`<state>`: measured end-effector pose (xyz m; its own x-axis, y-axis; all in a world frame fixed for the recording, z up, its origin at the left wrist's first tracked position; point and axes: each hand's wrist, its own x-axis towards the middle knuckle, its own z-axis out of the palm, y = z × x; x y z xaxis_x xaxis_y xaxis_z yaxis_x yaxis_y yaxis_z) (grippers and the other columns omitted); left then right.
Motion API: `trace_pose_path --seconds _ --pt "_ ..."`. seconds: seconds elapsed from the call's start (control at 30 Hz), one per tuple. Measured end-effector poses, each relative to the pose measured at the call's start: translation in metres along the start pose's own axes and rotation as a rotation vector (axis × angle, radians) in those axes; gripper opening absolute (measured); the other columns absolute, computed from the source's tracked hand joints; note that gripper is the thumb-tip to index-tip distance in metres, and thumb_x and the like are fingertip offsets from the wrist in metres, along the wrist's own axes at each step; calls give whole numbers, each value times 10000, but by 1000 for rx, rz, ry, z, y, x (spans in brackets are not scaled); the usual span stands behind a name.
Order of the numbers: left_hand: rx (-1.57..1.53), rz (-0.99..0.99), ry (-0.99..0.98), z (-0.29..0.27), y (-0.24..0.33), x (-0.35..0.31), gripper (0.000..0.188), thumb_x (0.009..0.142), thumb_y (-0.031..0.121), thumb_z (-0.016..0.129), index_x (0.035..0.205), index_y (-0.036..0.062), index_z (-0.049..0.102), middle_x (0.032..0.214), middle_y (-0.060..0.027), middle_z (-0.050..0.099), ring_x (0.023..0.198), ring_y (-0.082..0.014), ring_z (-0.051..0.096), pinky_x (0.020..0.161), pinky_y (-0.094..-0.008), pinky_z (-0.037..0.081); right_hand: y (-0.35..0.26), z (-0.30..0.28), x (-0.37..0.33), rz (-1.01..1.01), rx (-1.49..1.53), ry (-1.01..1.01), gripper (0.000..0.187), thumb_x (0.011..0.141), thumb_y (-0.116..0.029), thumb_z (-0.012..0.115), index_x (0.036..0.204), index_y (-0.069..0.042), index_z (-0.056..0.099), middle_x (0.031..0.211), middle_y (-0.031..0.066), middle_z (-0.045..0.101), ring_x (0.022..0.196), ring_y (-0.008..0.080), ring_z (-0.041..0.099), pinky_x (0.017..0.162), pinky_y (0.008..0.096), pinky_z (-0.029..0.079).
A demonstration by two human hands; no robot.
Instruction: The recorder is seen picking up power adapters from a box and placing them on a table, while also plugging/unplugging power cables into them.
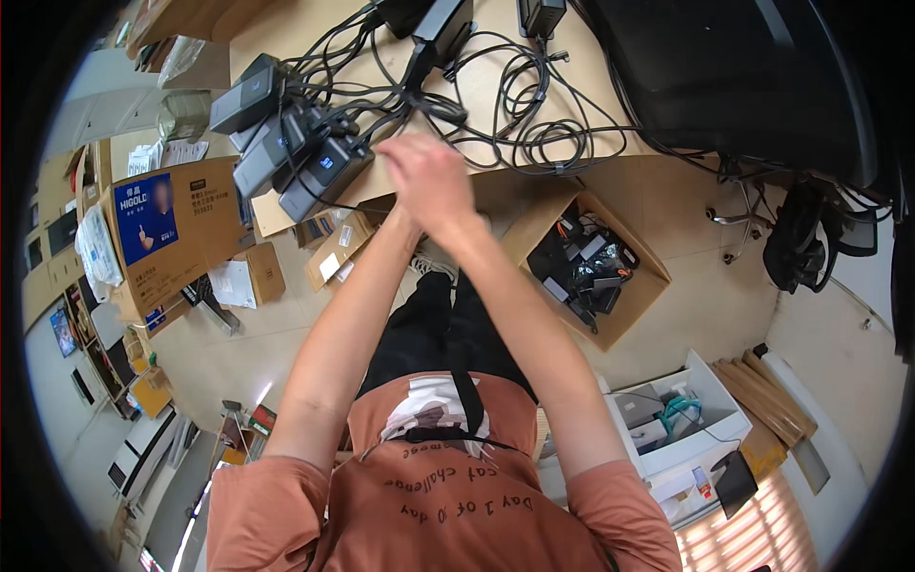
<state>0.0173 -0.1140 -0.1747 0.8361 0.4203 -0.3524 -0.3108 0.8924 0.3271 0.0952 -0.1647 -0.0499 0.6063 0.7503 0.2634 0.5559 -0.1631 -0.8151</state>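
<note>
While the devices (319,179) lie heaped at the upper left of the frame, displays (326,162) lit, the hands (429,179) are together just right of them, the right overlapping the left; I cannot tell whether they grip anything. Cables (438,105) tangle across the table (286,29), a screen (734,76) fills the upper right, and right of centre an open box (629,305) holds black electronics (581,262).

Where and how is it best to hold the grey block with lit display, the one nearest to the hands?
Grip the grey block by its near-left end, across the long sides, probably from the near side: its long body points there, while cables crowd the opposite end.
</note>
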Motion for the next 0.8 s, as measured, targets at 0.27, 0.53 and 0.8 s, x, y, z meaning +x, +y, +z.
trace_pose_path --seconds 0.27,0.53,0.8 --pt "305 -126 183 46 9 -30 266 1049 239 522 1247 64 538 1143 -136 659 1093 -281 638 963 -404 510 -26 25 -1 -56 -301 -453 212 841 -148 666 1020 -34 677 1021 141 677 1032 302 662 861 441 552" --pt "613 -169 586 74 5 -69 209 1016 233 575 1183 110 597 983 1 657 888 -132 629 849 -327 556 12 -29 28 -41 -267 -399 288 850 -39 600 1131 -45 664 1067 139 681 1059 306 659 926 409 537" --pt "200 -66 573 81 32 -76 154 1032 196 513 995 63 583 796 1 588 810 -170 647 860 -378 601 58 -97 53 189 17 -69 129 891 -114 689 985 -30 716 979 137 683 919 303 674 834 394 531"
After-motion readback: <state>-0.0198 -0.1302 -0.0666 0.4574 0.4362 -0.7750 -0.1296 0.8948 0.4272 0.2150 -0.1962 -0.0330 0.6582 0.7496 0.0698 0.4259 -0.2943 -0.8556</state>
